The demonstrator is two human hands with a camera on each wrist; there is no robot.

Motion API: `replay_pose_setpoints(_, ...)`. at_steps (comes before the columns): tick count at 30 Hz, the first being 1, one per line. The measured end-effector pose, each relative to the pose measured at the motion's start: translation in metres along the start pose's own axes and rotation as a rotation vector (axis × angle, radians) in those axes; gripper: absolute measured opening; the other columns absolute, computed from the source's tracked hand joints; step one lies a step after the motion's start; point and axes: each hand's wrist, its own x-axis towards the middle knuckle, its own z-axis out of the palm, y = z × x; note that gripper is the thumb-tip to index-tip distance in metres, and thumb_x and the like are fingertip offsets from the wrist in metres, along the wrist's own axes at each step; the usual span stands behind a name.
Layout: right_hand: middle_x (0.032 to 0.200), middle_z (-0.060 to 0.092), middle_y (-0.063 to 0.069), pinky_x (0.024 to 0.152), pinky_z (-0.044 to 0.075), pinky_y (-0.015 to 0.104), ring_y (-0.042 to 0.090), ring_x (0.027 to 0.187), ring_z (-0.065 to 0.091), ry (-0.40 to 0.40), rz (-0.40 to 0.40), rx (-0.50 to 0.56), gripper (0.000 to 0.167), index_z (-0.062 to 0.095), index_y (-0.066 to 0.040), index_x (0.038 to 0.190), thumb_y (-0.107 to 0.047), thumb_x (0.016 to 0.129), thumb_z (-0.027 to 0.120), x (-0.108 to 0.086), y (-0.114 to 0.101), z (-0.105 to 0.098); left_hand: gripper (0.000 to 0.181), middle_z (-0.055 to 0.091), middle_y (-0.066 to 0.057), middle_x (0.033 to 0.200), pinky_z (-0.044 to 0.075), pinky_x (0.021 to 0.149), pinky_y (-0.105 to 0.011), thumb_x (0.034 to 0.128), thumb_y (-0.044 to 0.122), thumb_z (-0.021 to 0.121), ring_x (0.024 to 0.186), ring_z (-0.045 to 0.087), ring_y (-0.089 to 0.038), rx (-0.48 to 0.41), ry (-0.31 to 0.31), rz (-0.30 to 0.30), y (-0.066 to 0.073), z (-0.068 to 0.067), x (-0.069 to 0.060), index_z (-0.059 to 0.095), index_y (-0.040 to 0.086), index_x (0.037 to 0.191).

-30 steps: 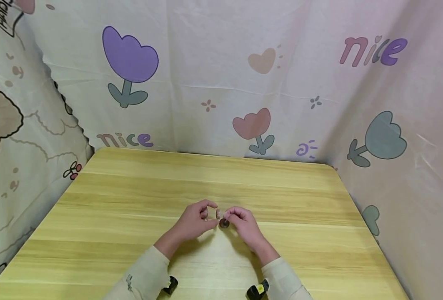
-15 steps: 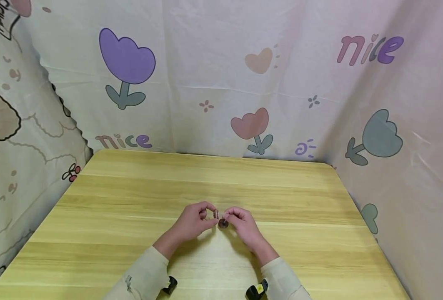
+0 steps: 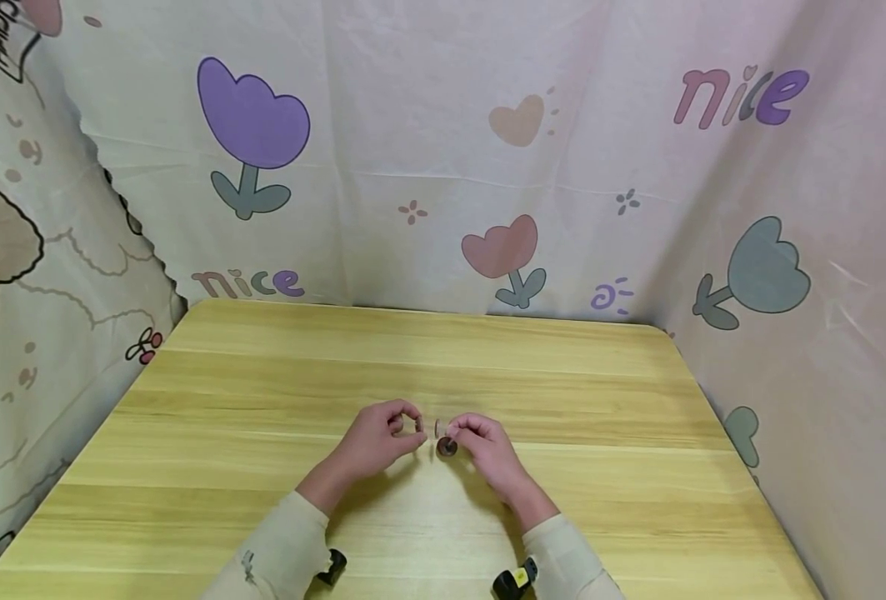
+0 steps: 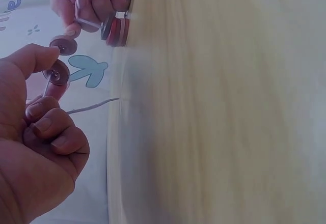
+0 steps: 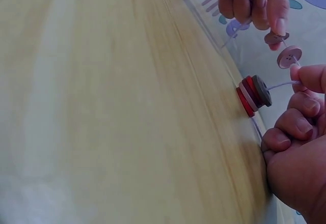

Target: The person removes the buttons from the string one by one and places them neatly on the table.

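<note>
My left hand (image 3: 378, 437) holds a brown button (image 4: 56, 72) between thumb and index finger, with pale string running through it. A second, pinkish-brown button (image 5: 289, 57) stands on the string between the hands, close to the right fingertips and apart from the first. My right hand (image 3: 488, 450) pinches the string (image 5: 282, 85) between thumb and index finger. From that pinch hangs a stack of several threaded buttons (image 5: 253, 92), dark grey, red and pale pink, just below the right fingers. A loose string end (image 4: 97, 104) trails from under the left hand's curled fingers.
Both hands work above a light wooden table (image 3: 443, 358). A patterned cloth (image 3: 412, 125) hangs behind it and along both sides. Black wrist cameras sit under the left cuff (image 3: 332, 568) and the right cuff (image 3: 515, 579).
My left fingers have closed on a button and drawn it left, away from the right hand. Another button now shows separately between the hands. The right hand has stayed in place.
</note>
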Motion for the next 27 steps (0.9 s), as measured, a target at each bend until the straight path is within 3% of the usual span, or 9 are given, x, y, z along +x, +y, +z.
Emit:
replay_pose_setpoints(6, 0.093, 0.065, 0.024, 0.089, 0.044, 0.036, 0.026, 0.093, 0.059, -0.001, -0.022, -0.004, 0.016, 0.062, 0.017, 0.096, 0.003, 0.096, 0.055, -0.008, -0.015, 0.004, 0.019, 0.030, 0.004, 0.060, 0.029, 0.051, -0.026, 0.0883, 0.019, 0.078, 0.051, 0.028, -0.011, 0.039, 0.005, 0.004, -0.001, -0.006, -0.003, 0.069, 0.011, 0.103)
replay_pose_setpoints(14, 0.095, 0.066, 0.022, 0.089, 0.044, 0.036, 0.024, 0.094, 0.058, 0.008, -0.006, 0.015, 0.014, 0.064, 0.014, 0.097, 0.003, 0.096, 0.056, 0.004, 0.013, -0.002, 0.017, 0.031, 0.004, 0.059, 0.030, 0.052, -0.027, 0.0883, 0.017, 0.078, 0.051, 0.029, -0.011, 0.082, 0.019, 0.001, -0.001, -0.013, -0.007, 0.069, 0.011, 0.102)
replay_pose_setpoints(23, 0.093, 0.065, 0.018, 0.089, 0.044, 0.037, 0.023, 0.093, 0.057, 0.014, -0.010, 0.033, 0.012, 0.063, 0.015, 0.095, 0.006, 0.094, 0.055, 0.001, 0.008, -0.002, 0.016, 0.034, 0.003, 0.059, 0.032, 0.053, -0.029, 0.0877, 0.020, 0.078, 0.051, 0.031, -0.012, 0.107, 0.044, -0.056, -0.003, -0.019, -0.010, 0.070, 0.014, 0.100)
replay_pose_setpoints(27, 0.093, 0.065, 0.017, 0.090, 0.043, 0.037, 0.023, 0.093, 0.057, 0.013, -0.012, 0.049, 0.012, 0.063, 0.014, 0.096, 0.005, 0.094, 0.055, 0.004, 0.015, -0.003, 0.016, 0.033, 0.004, 0.059, 0.031, 0.053, -0.029, 0.0874, 0.020, 0.079, 0.051, 0.030, -0.012, 0.108, 0.053, -0.068, -0.005, -0.023, -0.012, 0.071, 0.014, 0.100)
